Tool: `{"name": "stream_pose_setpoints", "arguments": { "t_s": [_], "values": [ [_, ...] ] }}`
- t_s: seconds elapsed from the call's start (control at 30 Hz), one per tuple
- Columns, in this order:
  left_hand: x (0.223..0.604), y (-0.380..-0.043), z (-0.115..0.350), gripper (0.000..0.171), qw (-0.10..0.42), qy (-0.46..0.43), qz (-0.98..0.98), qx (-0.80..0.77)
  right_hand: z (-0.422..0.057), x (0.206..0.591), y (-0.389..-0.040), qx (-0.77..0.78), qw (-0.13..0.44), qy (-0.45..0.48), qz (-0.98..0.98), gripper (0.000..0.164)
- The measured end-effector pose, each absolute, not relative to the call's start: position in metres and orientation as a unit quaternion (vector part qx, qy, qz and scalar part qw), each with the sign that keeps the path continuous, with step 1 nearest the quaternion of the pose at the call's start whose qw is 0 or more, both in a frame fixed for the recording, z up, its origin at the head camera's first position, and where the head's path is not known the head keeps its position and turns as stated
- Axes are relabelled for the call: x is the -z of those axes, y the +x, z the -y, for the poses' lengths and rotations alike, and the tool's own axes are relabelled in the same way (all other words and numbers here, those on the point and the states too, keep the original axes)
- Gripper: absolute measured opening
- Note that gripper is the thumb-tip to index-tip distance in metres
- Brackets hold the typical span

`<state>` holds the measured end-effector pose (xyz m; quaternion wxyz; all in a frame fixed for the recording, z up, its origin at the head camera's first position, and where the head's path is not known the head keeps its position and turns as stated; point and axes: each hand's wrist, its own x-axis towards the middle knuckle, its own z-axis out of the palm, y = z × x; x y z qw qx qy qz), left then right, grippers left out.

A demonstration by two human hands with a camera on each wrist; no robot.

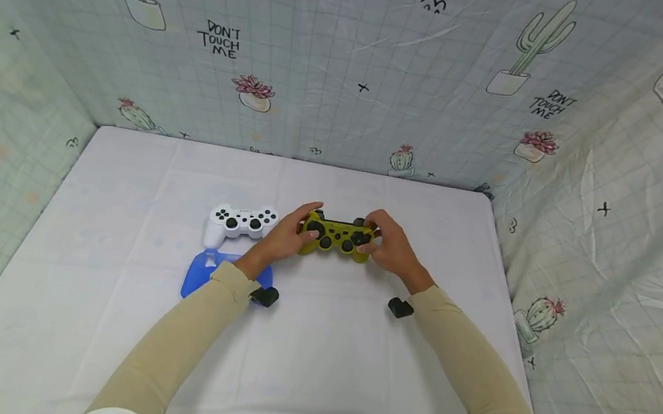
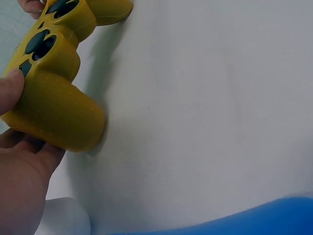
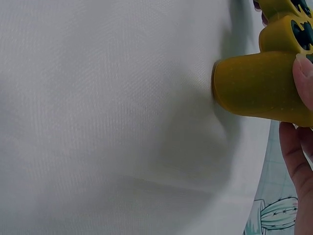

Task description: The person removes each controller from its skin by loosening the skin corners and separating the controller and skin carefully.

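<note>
A yellow game controller with dark sticks and buttons is between both hands, near the middle of the table. My left hand grips its left side, thumb on the face and fingers around the back. On the opposite side, my right hand holds it the same way. Both wrist views show the smooth yellow handles close to the cloth; whether they touch it I cannot tell. Left of the hands lies a white game controller, partly behind my left hand. A blue controller-shaped cover is nearer me, partly hidden by my left forearm.
A white cloth covers the table. Patterned curtains with cactus drawings hang behind and along both sides. A small black device sits at the left wrist, another at the right.
</note>
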<state>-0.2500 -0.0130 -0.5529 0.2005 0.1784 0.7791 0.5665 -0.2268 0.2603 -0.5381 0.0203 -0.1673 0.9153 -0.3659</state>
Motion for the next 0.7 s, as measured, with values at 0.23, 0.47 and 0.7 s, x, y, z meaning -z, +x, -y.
{"name": "stream_pose_setpoints", "arguments": {
  "t_s": [0.23, 0.47, 0.7],
  "values": [
    [0.557, -0.247, 0.012, 0.052, 0.177, 0.141, -0.758, -0.612, -0.262, 0.538, -0.229, 0.368, 0.026, -0.174, -0.913, 0.047],
    [0.555, -0.240, 0.010, 0.043, 0.149, 0.119, -0.768, -0.612, -0.258, 0.535, -0.230, 0.387, 0.046, -0.135, -0.911, 0.037],
    [0.556, -0.239, 0.010, 0.030, 0.142, 0.115, -0.768, -0.614, -0.250, 0.538, -0.235, 0.361, 0.088, -0.089, -0.924, 0.057]
  ]
}}
